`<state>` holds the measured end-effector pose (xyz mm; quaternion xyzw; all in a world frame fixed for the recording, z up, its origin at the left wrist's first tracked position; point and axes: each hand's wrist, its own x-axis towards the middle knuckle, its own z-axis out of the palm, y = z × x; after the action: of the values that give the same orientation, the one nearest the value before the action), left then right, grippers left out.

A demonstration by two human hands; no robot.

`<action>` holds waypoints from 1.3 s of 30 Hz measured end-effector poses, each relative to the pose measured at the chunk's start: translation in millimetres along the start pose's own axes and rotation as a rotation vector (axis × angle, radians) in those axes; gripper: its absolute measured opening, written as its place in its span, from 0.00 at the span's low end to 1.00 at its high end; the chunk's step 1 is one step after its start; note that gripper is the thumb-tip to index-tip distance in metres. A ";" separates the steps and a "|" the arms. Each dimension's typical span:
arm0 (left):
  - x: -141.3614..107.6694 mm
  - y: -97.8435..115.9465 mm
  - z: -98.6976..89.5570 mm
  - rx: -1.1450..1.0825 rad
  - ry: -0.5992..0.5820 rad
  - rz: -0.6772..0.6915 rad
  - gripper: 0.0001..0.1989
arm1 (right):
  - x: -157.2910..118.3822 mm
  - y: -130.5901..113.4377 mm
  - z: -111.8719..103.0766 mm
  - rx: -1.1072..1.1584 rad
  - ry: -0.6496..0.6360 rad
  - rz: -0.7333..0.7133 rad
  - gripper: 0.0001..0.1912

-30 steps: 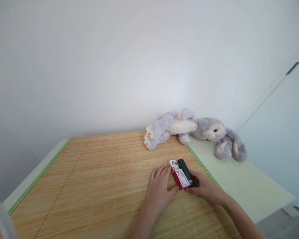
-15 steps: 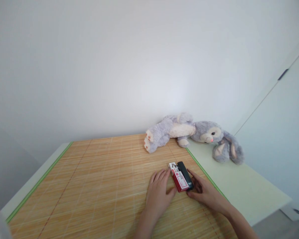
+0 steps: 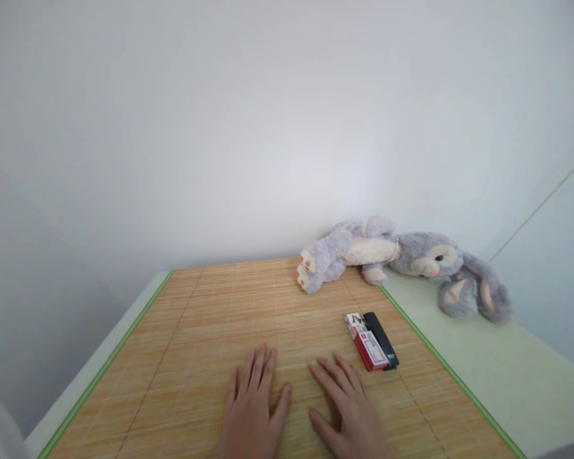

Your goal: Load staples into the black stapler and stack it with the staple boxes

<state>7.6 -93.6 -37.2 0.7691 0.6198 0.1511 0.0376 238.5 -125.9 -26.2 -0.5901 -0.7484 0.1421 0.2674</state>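
Observation:
My left hand [image 3: 254, 408] lies palm down on the bamboo mat [image 3: 196, 357], fingers spread, holding nothing. To its right, my right hand [image 3: 347, 408] rests the same way, open and empty, a little nearer the small items. Just beyond its fingertips a red and white small box [image 3: 370, 349] sits beside a black stapler [image 3: 381, 339], the two side by side. At the far end of the box is a smaller white box [image 3: 354, 322] with a dark picture on it. Neither hand touches these items.
A grey plush rabbit [image 3: 370, 250] lies on its side along the wall, its legs on the mat and its head and ears over the pale green tabletop [image 3: 497, 363]. A blurred whitish object [image 3: 0, 427] shows at the lower left corner.
Both hands have come away from the boxes and stapler, back toward me, and now lie flat. The view has turned left, so the rabbit and items appear farther right.

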 end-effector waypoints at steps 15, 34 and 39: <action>10.4 -11.8 -9.7 0.051 -0.018 -0.023 0.34 | 29.0 -12.6 23.7 -0.339 -0.009 0.121 0.35; 10.7 -18.8 -2.2 -0.012 -0.044 0.001 0.32 | 30.7 -4.5 29.7 -0.355 -0.032 0.115 0.37; 9.5 -21.0 -3.6 -0.027 -0.034 0.009 0.32 | 30.0 -7.4 26.2 -0.352 -0.037 0.113 0.36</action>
<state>-11.4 -80.0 -37.2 0.7736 0.6137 0.1466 0.0576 212.9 -96.4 -36.6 -0.6662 -0.7322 0.0346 0.1377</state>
